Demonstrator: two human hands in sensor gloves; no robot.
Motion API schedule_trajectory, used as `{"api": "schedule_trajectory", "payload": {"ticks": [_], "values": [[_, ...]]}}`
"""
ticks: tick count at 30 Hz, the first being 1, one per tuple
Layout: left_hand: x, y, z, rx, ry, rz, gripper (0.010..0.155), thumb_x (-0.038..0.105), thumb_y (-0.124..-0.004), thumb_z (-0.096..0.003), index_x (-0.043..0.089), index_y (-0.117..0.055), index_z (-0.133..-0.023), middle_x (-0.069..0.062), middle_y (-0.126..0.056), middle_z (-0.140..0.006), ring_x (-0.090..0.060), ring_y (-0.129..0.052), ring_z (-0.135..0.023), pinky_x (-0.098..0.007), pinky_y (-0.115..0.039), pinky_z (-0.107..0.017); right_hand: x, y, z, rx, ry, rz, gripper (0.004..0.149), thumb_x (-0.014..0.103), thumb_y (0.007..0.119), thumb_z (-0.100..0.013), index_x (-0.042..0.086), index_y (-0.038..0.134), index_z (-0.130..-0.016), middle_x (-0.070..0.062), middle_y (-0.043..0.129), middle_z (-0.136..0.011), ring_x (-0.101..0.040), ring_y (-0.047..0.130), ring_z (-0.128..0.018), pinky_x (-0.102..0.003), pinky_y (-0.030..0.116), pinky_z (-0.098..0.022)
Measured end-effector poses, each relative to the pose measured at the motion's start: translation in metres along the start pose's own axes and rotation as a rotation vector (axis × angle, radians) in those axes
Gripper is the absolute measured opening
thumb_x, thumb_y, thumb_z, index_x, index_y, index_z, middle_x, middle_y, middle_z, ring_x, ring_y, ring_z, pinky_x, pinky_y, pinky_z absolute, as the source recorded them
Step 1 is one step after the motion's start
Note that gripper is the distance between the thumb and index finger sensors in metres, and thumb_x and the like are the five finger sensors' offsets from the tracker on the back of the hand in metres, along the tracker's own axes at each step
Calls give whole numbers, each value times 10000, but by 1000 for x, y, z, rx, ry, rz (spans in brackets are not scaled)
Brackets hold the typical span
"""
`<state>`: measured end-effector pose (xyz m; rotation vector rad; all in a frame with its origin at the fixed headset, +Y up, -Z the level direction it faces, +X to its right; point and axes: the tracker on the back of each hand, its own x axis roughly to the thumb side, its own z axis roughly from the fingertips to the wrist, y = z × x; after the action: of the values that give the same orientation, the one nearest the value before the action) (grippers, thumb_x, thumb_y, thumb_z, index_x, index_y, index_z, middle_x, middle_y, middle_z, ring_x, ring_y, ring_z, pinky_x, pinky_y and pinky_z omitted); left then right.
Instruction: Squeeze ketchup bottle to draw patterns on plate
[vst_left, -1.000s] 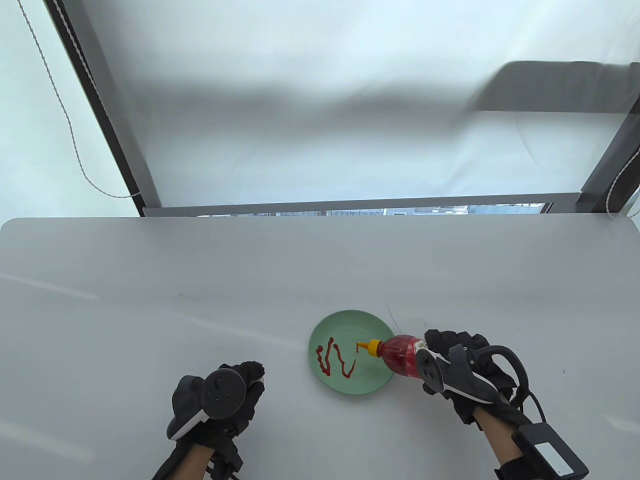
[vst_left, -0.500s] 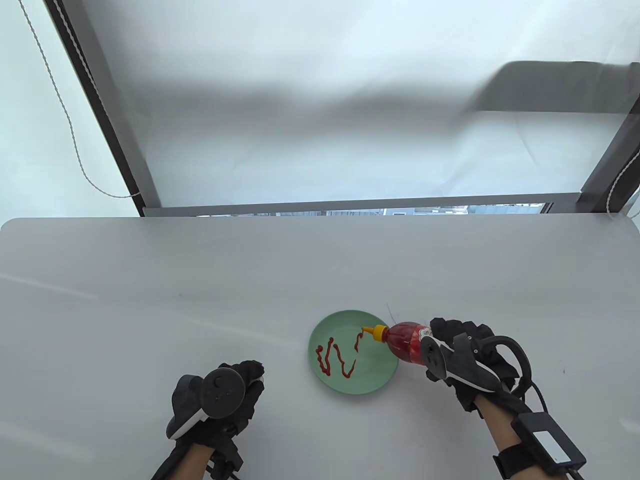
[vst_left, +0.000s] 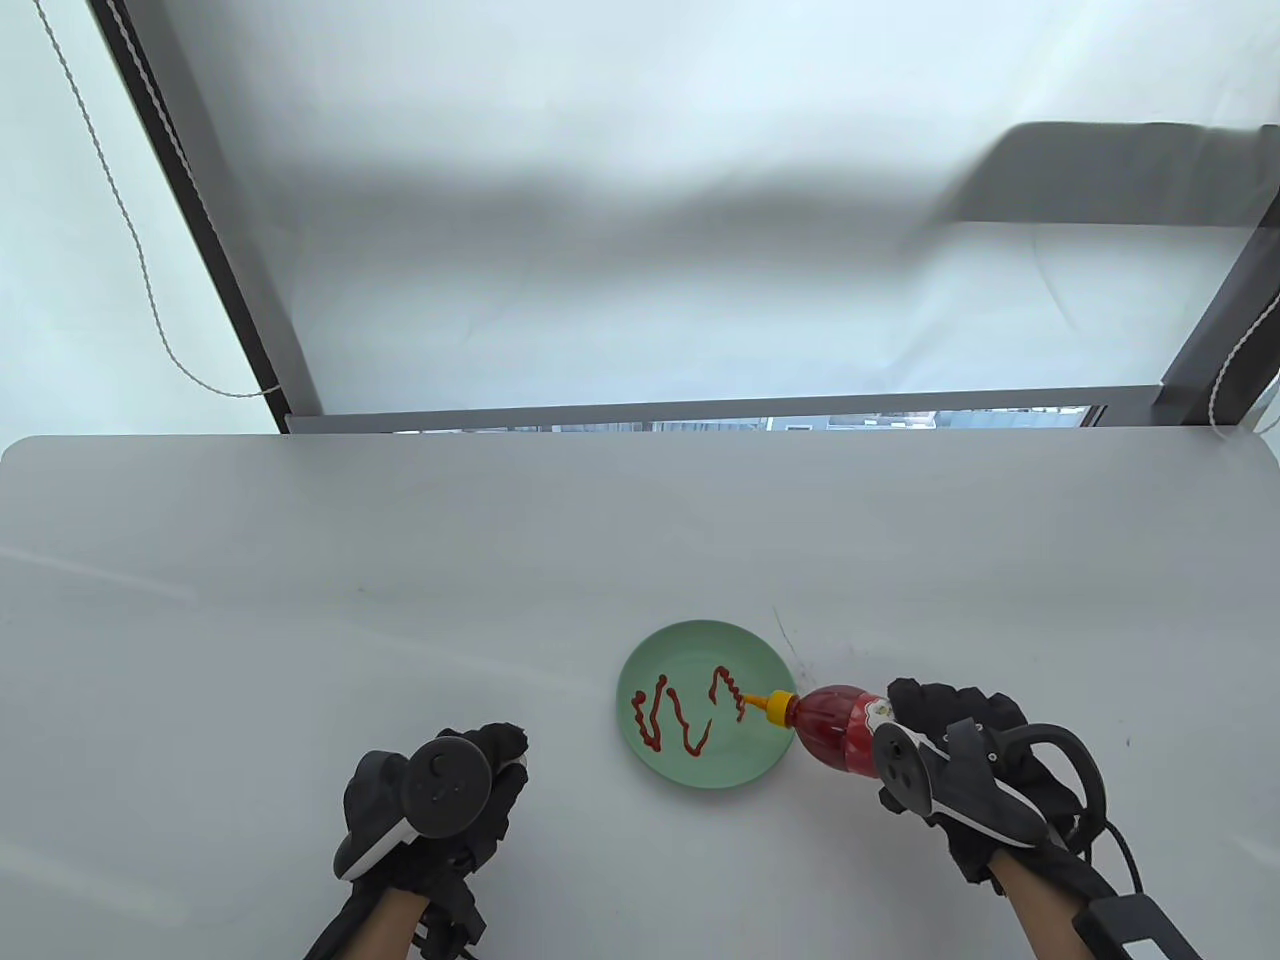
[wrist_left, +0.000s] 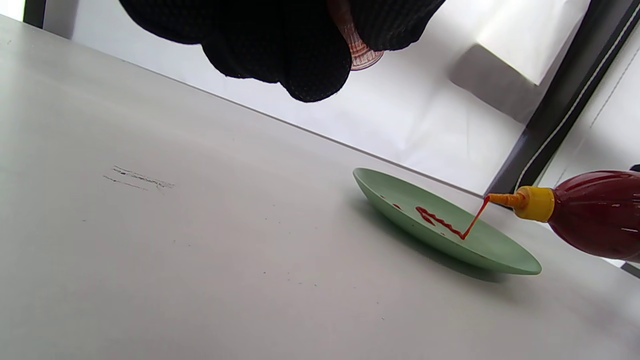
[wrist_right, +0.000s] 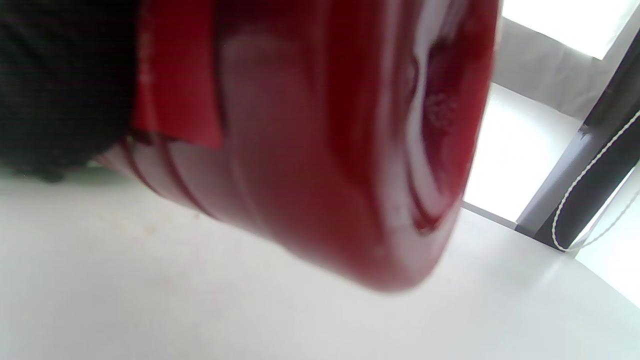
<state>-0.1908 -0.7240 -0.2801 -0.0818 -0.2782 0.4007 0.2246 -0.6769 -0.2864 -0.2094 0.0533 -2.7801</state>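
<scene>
Since a second ago the right hand (vst_left: 955, 765) has slid right, adding a ketchup squiggle. Left hand (vst_left: 430, 795) rests curled on the table (vst_left: 300, 600), holding nothing. Plate (vst_left: 668, 764) sits between the hands. The right hand grips the bottle (vst_left: 835, 722), tilted over the plate's right edge.

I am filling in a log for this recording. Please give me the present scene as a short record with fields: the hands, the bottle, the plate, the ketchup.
right hand: grips the ketchup bottle, tilted, nozzle over the plate
left hand: on the table, left of the plate, holds nothing
plate: green, flat on the table
ketchup lines: wavy red strokes on the plate
stream: a thin red thread runs from the nozzle down to the plate
</scene>
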Motion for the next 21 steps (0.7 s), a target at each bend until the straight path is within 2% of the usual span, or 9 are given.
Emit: {"api": "schedule_trajectory", "payload": {"ticks": [11,21], "values": [[0,1,3,6,4,-2,449,299,-746,-569,150,-619,-973,-139,-877,-911,-395,-828,-802,-578,-714,-583,-4,6,22,-19,7,-6,928,667,981,-350,248,649,-1109,-101,875,-1019,-300,928,-881,-552,769,-722],[1,1,3,7,6,-5,449,300,-745,-568,150,-619,-972,-138,-879,-909,-395,-830,-800,-577,-715,-583,-13,15,2,-22,38,3,931,664,984,-351,240,648,-1109,-109,870,-1018,-303,925,-878,-562,768,-718]]}}
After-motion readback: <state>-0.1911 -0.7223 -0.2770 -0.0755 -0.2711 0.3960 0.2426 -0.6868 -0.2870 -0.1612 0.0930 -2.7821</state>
